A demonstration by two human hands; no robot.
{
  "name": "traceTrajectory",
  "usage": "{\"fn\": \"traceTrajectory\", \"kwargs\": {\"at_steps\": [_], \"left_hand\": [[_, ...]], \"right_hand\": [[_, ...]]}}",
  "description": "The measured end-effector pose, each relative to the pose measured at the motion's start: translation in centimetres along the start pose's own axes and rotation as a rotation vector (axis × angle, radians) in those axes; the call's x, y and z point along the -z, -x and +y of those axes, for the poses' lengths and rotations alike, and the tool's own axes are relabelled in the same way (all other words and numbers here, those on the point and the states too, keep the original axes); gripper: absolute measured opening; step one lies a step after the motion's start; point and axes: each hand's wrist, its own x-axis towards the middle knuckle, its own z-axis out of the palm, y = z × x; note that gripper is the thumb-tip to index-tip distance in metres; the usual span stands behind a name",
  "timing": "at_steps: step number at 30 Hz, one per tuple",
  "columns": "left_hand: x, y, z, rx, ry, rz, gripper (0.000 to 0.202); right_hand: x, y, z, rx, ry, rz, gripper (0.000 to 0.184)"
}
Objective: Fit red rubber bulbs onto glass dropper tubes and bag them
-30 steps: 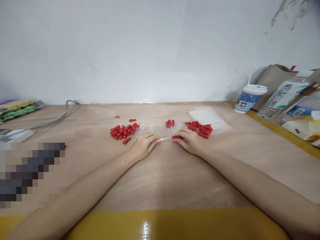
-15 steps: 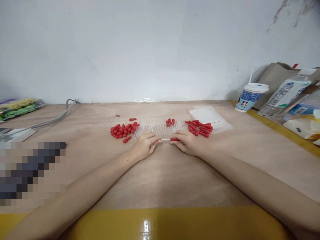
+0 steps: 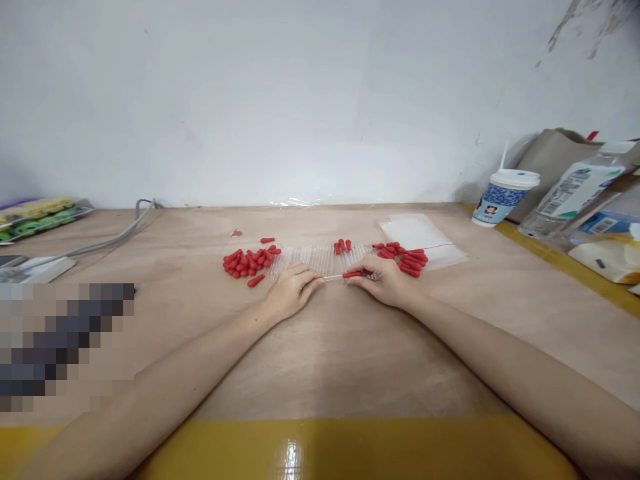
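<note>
My left hand (image 3: pixel 290 293) and my right hand (image 3: pixel 385 281) meet at the middle of a wooden table (image 3: pixel 320 353). Between them lies a thin clear tube (image 3: pixel 331 277); my left fingers pinch one end, my right fingers pinch a red rubber bulb (image 3: pixel 353 274) at the other end. Just behind the hands is a row of clear tubes (image 3: pixel 323 259). A pile of loose red bulbs (image 3: pixel 249 261) lies to the left, a few red bulbs (image 3: pixel 341 246) sit on the row, and a pile of tubes with red bulbs (image 3: pixel 407 257) lies to the right.
A clear plastic bag (image 3: pixel 425 239) lies behind the right pile. At the right edge stand a paper cup with a straw (image 3: pixel 503 197), a plastic bottle (image 3: pixel 575 190) and boxes. A grey cable (image 3: pixel 107 241) and coloured packets (image 3: pixel 37 217) are at the left. Yellow tape (image 3: pixel 325 450) edges the table front.
The hands have barely moved; my right hand has shifted slightly right with the red bulb, still at the end of the tube.
</note>
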Motion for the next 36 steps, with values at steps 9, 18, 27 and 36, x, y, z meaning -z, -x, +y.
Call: {"fn": "traceTrajectory", "kwargs": {"at_steps": [9, 18, 27, 36], "left_hand": [[0.1, 0.0, 0.2, 0.145, -0.073, 0.055, 0.033], [0.1, 0.2, 0.3, 0.168, -0.119, -0.002, 0.014], [-0.1, 0.1, 0.2, 0.164, -0.133, -0.006, 0.014], [-1.0, -2.0, 0.8, 0.278, -0.232, 0.017, 0.014]], "right_hand": [[3.4, -4.5, 2.2, -0.372, -0.382, 0.263, 0.036], [-0.6, -9.7, 3.5, -0.521, 0.156, 0.034, 0.021], [-2.6, -9.4, 3.3, -0.530, 0.381, -0.041, 0.038], [3.1, -6.0, 2.8, -0.507, 0.507, 0.031, 0.021]]}}
